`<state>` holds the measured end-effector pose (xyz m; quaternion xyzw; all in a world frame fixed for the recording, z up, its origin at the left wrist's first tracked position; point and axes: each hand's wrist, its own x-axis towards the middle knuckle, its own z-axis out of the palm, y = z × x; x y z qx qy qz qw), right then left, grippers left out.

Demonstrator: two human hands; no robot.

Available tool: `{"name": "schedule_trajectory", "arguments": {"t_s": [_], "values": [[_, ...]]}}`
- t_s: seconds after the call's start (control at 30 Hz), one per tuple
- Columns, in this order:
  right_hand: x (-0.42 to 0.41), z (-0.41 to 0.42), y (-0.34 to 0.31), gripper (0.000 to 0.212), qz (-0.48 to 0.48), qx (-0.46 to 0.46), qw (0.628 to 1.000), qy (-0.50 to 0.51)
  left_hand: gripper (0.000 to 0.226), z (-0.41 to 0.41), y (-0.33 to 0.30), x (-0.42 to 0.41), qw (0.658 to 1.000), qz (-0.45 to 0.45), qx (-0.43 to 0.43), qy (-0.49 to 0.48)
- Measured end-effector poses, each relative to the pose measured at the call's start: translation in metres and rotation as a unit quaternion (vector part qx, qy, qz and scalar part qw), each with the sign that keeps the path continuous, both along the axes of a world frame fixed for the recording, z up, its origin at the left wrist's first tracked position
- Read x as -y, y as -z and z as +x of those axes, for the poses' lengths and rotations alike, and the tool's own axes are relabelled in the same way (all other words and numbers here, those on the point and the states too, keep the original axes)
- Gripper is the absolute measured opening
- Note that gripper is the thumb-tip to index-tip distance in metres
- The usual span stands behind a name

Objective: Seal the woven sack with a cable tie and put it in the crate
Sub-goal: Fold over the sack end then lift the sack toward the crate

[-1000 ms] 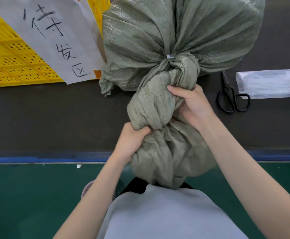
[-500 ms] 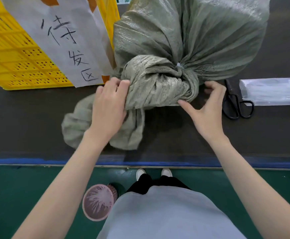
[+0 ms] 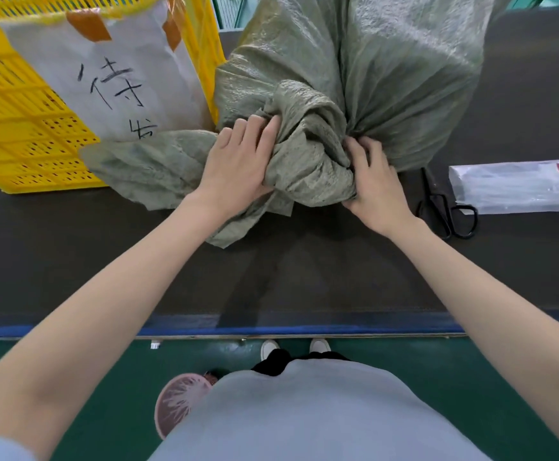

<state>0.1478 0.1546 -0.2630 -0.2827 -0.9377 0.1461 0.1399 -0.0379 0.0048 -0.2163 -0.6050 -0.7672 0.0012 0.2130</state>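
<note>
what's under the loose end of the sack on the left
The loose end of the woven sack lies over the dark table and the yellow crate's lower corner. Anything beneath the fabric is hidden.

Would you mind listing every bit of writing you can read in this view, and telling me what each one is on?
"待" handwritten in black, on the white paper sheet taped to the yellow crate.
"发" just below it on the same sheet, its lower part hidden by the woven sack.
Red printing on the clear plastic packet right of the scissors: too small and blurred to read.
No other text shows.
</note>
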Motion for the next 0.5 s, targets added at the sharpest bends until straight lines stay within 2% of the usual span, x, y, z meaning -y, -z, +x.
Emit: {"name": "schedule_trajectory", "arguments": {"t_s": [0.03, 0.13, 0.17, 0.27, 0.4, 0.5], "values": [[-0.002, -0.002, 0.0, 0.088, -0.017, -0.024, 1.0, 0.002, 0.086, -0.002, 0.001, -0.003, 1.0, 0.01, -0.017, 0.001], [-0.008, -0.006, -0.005, 0.075, -0.086, -0.07, 0.994, 0.008, 0.038, -0.003, 0.001, -0.009, 0.995, 0.059, -0.072, 0.025], [-0.009, -0.007, -0.009, 0.072, -0.106, -0.076, 0.991, 0.006, 0.031, -0.004, 0.001, -0.011, 0.994, 0.063, -0.083, 0.033], [-0.012, -0.01, -0.021, 0.06, -0.144, -0.067, 0.987, 0.01, 0.034, -0.008, -0.001, -0.015, 0.996, 0.032, -0.07, 0.053], [-0.015, -0.01, -0.037, 0.054, -0.167, -0.015, 0.986, 0.026, 0.047, -0.005, -0.014, -0.025, 0.998, 0.043, 0.035, 0.036], [-0.013, -0.009, -0.048, 0.044, -0.132, 0.016, 0.991, 0.021, 0.058, -0.004, -0.02, -0.026, 0.993, 0.053, 0.101, 0.034]]}}
